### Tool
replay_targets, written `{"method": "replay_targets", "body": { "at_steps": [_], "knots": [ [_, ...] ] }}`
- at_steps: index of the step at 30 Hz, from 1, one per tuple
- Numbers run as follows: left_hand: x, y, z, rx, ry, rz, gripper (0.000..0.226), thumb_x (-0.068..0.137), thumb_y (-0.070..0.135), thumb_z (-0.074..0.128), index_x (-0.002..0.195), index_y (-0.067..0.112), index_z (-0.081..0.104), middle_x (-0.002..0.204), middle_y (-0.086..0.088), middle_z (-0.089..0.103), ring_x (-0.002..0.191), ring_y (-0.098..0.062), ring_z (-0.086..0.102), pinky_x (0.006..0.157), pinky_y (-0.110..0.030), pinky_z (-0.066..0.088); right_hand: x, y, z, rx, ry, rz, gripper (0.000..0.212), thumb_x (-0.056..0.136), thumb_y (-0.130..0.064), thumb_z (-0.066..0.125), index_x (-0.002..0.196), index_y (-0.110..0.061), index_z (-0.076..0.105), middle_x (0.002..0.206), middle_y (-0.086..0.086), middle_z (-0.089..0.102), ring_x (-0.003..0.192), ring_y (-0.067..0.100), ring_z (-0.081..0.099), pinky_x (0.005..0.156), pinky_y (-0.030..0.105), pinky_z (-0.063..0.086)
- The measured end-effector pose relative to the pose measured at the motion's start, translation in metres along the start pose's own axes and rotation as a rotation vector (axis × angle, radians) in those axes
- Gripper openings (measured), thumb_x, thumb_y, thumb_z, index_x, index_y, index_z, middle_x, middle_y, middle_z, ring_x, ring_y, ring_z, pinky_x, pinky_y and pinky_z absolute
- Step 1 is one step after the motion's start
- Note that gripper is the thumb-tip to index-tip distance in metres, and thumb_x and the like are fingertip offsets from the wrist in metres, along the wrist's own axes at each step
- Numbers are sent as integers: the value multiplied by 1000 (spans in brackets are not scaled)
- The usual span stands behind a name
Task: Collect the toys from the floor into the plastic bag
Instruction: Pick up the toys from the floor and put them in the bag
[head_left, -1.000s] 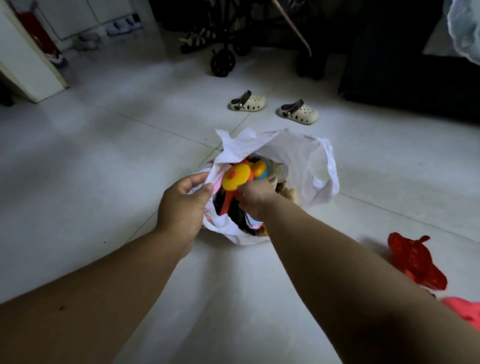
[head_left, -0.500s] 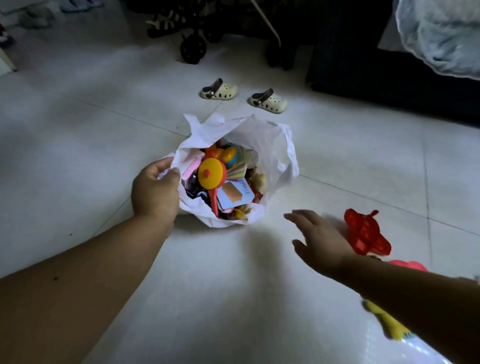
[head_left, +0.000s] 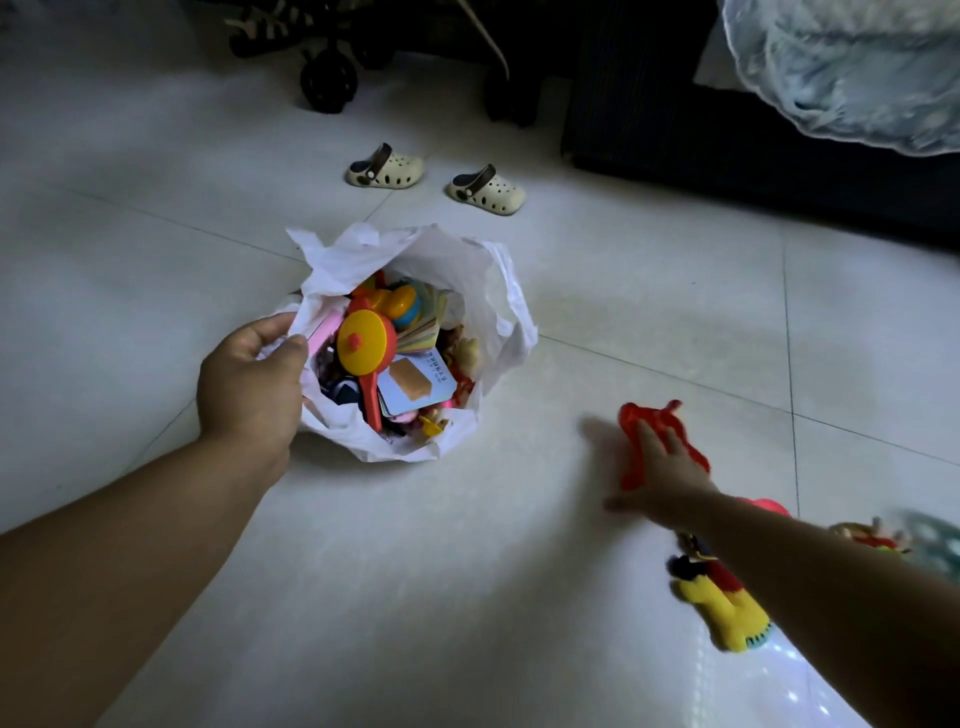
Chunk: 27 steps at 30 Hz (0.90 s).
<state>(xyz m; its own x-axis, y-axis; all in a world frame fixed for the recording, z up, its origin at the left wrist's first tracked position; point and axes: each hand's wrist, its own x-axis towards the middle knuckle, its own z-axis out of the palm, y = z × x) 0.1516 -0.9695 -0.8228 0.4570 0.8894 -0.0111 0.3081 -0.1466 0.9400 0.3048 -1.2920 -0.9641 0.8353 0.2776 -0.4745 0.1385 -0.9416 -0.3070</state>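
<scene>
The tiled floor is carrying one white plastic bag heaped with toys, its topmost card bearing print too small to read; two cream clogs are lying beyond it; the left hand is pinching the bag's rim, while the right hand, fingers spread, is resting on a red toy, blurred, its hold unclear

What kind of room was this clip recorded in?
Likely a home living space with a child: tiled floor, small clogs, a stroller wheel, and toys in a bag and scattered beside it, such as a red toy.
</scene>
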Motion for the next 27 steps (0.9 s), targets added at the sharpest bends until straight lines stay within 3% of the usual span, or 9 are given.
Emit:
{"method": "replay_targets", "body": {
  "at_steps": [4,7,10,13,16,19,21,23,27],
  "knots": [
    [0,-2,2,9,-20,-1,29,91,14,53,117,18,64,98,3,63,73,-1,57,52,0,40,-12,-35,28,-23,-29,-250,110,65,-46,81,150,-33,13,160,-2,6,144,33,14,115,42,24],
    [-1,-3,3,20,-35,9,26,91,14,53,114,19,65,84,10,62,65,4,57,49,2,38,-21,-55,50,-112,-26,-374,98,70,-39,78,148,-32,18,153,1,22,138,32,26,110,43,34],
    [0,-2,2,34,-36,15,28,91,15,54,117,18,64,93,4,63,70,1,55,49,3,37,-22,-60,59,-211,87,-432,70,86,-27,61,144,-36,23,140,6,34,128,31,40,95,41,48],
    [1,-1,1,46,-39,22,29,92,15,54,119,18,63,100,2,62,73,1,55,48,3,37,-23,-64,46,-183,107,-415,64,85,-21,57,142,-37,30,133,5,43,117,30,51,88,36,50],
    [2,0,1,39,-46,21,29,92,15,54,119,19,63,98,3,62,73,1,55,54,-3,41,-32,-78,11,248,-84,-334,61,79,-13,64,133,-31,45,109,-4,61,89,20,65,66,28,55],
    [3,0,-1,13,-58,19,28,91,15,55,118,19,63,98,3,63,74,1,56,61,-13,41,-49,-99,-34,922,-684,-342,54,72,-16,74,123,-15,55,105,5,70,90,20,69,72,31,57],
    [4,-1,-1,6,-66,18,27,91,14,55,117,19,63,99,2,63,75,-1,57,63,-14,41,-54,-117,-48,1182,-931,-455,56,64,-21,80,116,-12,59,102,9,71,91,22,69,72,32,56],
    [6,0,-3,-14,-69,11,28,91,14,55,116,19,64,105,0,65,81,-5,60,69,-18,43,-47,-147,-47,1304,-934,-479,55,68,-21,75,118,-8,57,101,11,70,86,23,69,66,33,57],
    [11,0,-9,-22,-89,10,28,90,15,56,116,20,64,114,1,66,100,-15,61,77,-19,43,-32,-222,-38,1515,-735,-291,50,85,-17,65,130,-3,49,113,19,63,91,31,66,77,47,58]
  ]
}}
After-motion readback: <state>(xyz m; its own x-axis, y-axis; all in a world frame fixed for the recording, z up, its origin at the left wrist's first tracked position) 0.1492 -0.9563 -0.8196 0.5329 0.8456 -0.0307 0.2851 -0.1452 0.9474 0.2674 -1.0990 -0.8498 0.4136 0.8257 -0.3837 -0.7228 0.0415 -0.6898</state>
